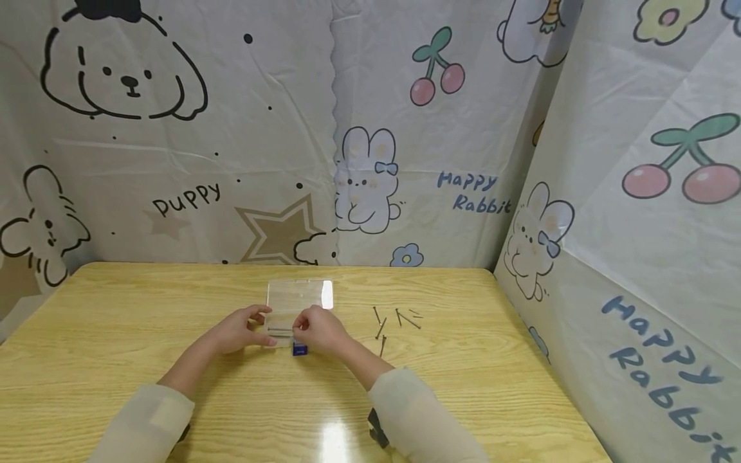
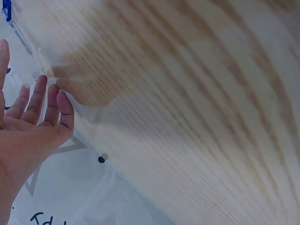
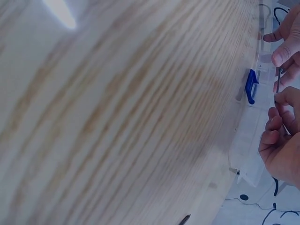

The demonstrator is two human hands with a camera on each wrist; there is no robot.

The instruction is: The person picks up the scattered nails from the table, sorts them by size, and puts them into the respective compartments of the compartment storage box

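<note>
A clear plastic box [image 1: 283, 343] sits on the table, its transparent lid [image 1: 292, 294] raised at the back. A blue latch [image 1: 300, 349] marks the box's front and shows in the right wrist view too. Over the box, my right hand [image 1: 320, 331] pinches a long thin nail [image 3: 279, 82] between thumb and fingertips, the nail lying crosswise. My left hand [image 1: 237, 331] is at the box's left side, thumb in front and fingers behind, loosely bent; whether it touches the box is hard to tell. In the left wrist view its fingers [image 2: 38, 101] are spread and relaxed.
Several loose nails [image 1: 408, 317] lie on the wooden table [image 1: 451, 373] to the right of the box, one [image 1: 383, 346] closer to my right forearm. A printed cloth [image 1: 278, 141] hangs behind the table and along its right side.
</note>
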